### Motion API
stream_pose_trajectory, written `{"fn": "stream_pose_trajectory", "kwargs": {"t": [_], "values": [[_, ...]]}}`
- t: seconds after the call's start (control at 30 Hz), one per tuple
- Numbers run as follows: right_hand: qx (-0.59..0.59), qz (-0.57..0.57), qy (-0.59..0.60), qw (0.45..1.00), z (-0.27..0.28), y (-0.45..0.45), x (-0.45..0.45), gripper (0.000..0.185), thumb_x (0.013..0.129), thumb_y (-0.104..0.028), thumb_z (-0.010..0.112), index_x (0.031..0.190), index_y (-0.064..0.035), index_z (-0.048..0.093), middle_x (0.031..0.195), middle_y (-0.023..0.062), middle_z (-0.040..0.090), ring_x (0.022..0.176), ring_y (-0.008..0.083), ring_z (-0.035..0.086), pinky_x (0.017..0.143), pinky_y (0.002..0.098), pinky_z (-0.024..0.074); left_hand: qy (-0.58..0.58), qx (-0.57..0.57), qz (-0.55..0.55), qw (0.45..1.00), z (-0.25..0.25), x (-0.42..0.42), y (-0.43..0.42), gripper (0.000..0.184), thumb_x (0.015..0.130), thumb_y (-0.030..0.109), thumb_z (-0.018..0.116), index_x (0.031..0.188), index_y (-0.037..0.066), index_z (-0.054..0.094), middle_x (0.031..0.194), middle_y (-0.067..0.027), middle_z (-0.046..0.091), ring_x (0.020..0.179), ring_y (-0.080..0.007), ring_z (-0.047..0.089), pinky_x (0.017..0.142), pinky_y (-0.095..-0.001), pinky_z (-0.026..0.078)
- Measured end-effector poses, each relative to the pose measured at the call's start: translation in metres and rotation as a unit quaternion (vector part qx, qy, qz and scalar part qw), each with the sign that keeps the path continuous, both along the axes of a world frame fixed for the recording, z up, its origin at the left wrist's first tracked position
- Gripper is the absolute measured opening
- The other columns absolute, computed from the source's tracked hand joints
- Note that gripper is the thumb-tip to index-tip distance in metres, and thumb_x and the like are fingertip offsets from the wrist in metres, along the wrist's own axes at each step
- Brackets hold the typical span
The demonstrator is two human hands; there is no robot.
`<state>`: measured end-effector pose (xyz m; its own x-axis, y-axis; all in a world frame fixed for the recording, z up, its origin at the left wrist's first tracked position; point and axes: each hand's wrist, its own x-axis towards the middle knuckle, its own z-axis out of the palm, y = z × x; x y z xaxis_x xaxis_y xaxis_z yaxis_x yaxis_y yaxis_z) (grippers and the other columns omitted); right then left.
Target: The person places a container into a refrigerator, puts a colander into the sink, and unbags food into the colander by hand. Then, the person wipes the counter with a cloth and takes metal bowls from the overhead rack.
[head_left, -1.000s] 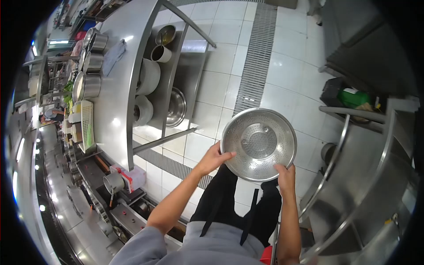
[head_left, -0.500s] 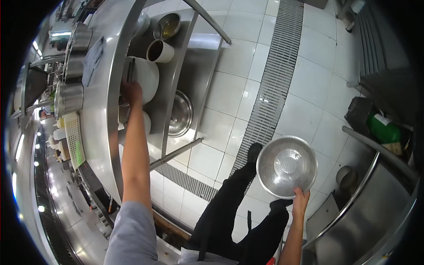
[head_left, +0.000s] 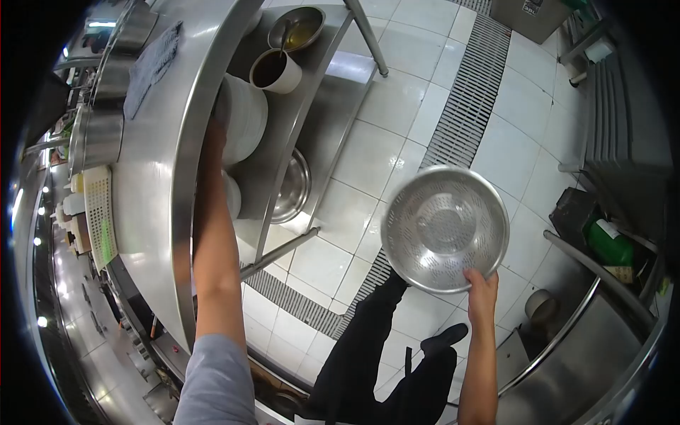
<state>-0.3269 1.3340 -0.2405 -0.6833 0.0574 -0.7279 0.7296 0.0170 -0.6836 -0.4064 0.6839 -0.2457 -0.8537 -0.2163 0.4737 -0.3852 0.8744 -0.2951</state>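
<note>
My right hand (head_left: 482, 292) grips the rim of a round metal colander (head_left: 448, 227), thumb over the edge, and holds it tilted above the tiled floor. My left arm reaches in under the steel table (head_left: 159, 212). Deep in the shadow there, my left hand (head_left: 216, 138) is beside a large white tub (head_left: 244, 120) on the shelf; its fingers are hidden. Past the tub stand a white container (head_left: 278, 72) of dark liquid and a metal bowl (head_left: 304, 32) of yellow liquid. A long handle leans between these two.
A large metal basin (head_left: 292, 188) rests on the lower shelf. A drain grate (head_left: 471, 92) runs along the floor. At the right are a green container (head_left: 609, 243), a metal pot (head_left: 542, 306) and a steel unit. Pots and a grey cloth (head_left: 152, 69) top the table.
My right hand has raised the colander, bringing it nearer and slightly left. My left hand has gone deeper under the tabletop, its fingers now out of sight. The view has shifted.
</note>
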Motion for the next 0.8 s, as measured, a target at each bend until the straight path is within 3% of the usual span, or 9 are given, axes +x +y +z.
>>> {"fn": "stream_pose_trajectory", "kwargs": {"t": [0.07, 0.2, 0.33, 0.43, 0.47, 0.5, 0.6, 0.77, 0.8], "values": [[-0.020, 0.017, 0.007, 1.000, 0.005, -0.021, -0.016, 0.035, 0.077, -0.005, 0.056, 0.110, 0.0068, 0.055, 0.096, 0.0080, 0.061, 0.087, 0.0150, 0.054, 0.079, 0.0275, 0.0425, -0.134, -0.036, 0.039, 0.990, -0.005, 0.002, -0.016, 0.026, 0.092, 0.018, 0.047, 0.104, -0.002, 0.058, 0.095, -0.0249, 0.060, 0.093, -0.0412, 0.057, 0.082, -0.0447, 0.046], [-0.080, 0.039, 0.030, 0.996, 0.017, -0.065, -0.042, 0.038, 0.077, -0.004, 0.054, 0.114, 0.0064, 0.053, 0.099, 0.0083, 0.061, 0.088, 0.0146, 0.054, 0.078, 0.0275, 0.0432, -0.104, -0.114, 0.014, 0.988, 0.025, 0.007, 0.048, 0.027, 0.094, 0.015, 0.042, 0.109, -0.002, 0.055, 0.102, -0.0245, 0.060, 0.096, -0.0396, 0.057, 0.085, -0.0428, 0.046], [-0.077, 0.068, 0.052, 0.993, 0.037, -0.109, -0.077, 0.044, 0.077, -0.004, 0.052, 0.120, 0.0051, 0.049, 0.103, 0.0093, 0.060, 0.089, 0.0154, 0.054, 0.078, 0.0279, 0.0436, -0.064, 0.126, 0.135, 0.981, 0.020, 0.029, 0.080, 0.032, 0.094, 0.012, 0.041, 0.120, -0.001, 0.052, 0.110, -0.0225, 0.060, 0.102, -0.0365, 0.057, 0.088, -0.0402, 0.046], [-0.065, 0.105, 0.161, 0.979, 0.047, -0.151, -0.113, 0.045, 0.076, -0.005, 0.052, 0.121, 0.0029, 0.048, 0.101, 0.0088, 0.058, 0.087, 0.0149, 0.053, 0.073, 0.0275, 0.0442, 0.004, 0.207, 0.027, 0.978, 0.067, 0.060, 0.181, 0.032, 0.091, 0.006, 0.043, 0.120, 0.001, 0.055, 0.112, -0.0206, 0.060, 0.106, -0.0347, 0.057, 0.092, -0.0379, 0.045], [-0.069, 0.112, 0.171, 0.977, 0.061, -0.169, -0.126, 0.041, 0.077, -0.007, 0.053, 0.117, 0.0023, 0.050, 0.097, 0.0077, 0.058, 0.083, 0.0143, 0.053, 0.068, 0.0280, 0.0448, 0.000, 0.305, -0.006, 0.952, 0.085, 0.070, 0.207, 0.032, 0.088, 0.001, 0.043, 0.117, 0.000, 0.057, 0.114, -0.0201, 0.059, 0.107, -0.0351, 0.056, 0.092, -0.0388, 0.045], [-0.066, 0.122, 0.171, 0.976, 0.073, -0.188, -0.138, 0.042, 0.077, -0.007, 0.053, 0.117, 0.0020, 0.049, 0.097, 0.0083, 0.058, 0.083, 0.0152, 0.054, 0.068, 0.0292, 0.0461, 0.020, 0.267, -0.106, 0.958, 0.077, 0.092, 0.223, 0.031, 0.086, -0.001, 0.047, 0.116, -0.002, 0.054, 0.102, -0.0243, 0.060, 0.093, -0.0398, 0.058, 0.083, -0.0441, 0.047], [-0.085, 0.159, 0.156, 0.971, 0.100, -0.247, -0.160, 0.043, 0.076, -0.007, 0.053, 0.118, 0.0012, 0.047, 0.097, 0.0090, 0.059, 0.083, 0.0169, 0.056, 0.069, 0.0316, 0.0487, -0.058, 0.428, -0.117, 0.894, 0.105, 0.156, 0.305, 0.031, 0.077, -0.009, 0.049, 0.107, -0.002, 0.056, 0.092, -0.0198, 0.057, 0.088, -0.0370, 0.054, 0.077, -0.0436, 0.044], [-0.172, 0.253, 0.128, 0.944, 0.123, -0.350, -0.155, 0.038, 0.079, -0.010, 0.056, 0.116, -0.0008, 0.050, 0.096, 0.0093, 0.062, 0.083, 0.0196, 0.060, 0.067, 0.0355, 0.0519, -0.106, 0.592, -0.085, 0.794, 0.221, 0.236, 0.369, 0.024, 0.076, -0.009, 0.055, 0.099, 0.000, 0.058, 0.091, -0.0146, 0.061, 0.085, -0.0330, 0.058, 0.074, -0.0382, 0.047], [-0.176, 0.274, 0.161, 0.932, 0.096, -0.375, -0.151, 0.045, 0.081, -0.012, 0.056, 0.123, -0.0014, 0.045, 0.107, 0.0139, 0.059, 0.093, 0.0227, 0.059, 0.077, 0.0363, 0.0507, -0.085, 0.586, -0.076, 0.803, 0.245, 0.246, 0.371, 0.026, 0.074, -0.010, 0.055, 0.098, 0.000, 0.058, 0.091, -0.0135, 0.061, 0.084, -0.0309, 0.058, 0.073, -0.0366, 0.047]]}}
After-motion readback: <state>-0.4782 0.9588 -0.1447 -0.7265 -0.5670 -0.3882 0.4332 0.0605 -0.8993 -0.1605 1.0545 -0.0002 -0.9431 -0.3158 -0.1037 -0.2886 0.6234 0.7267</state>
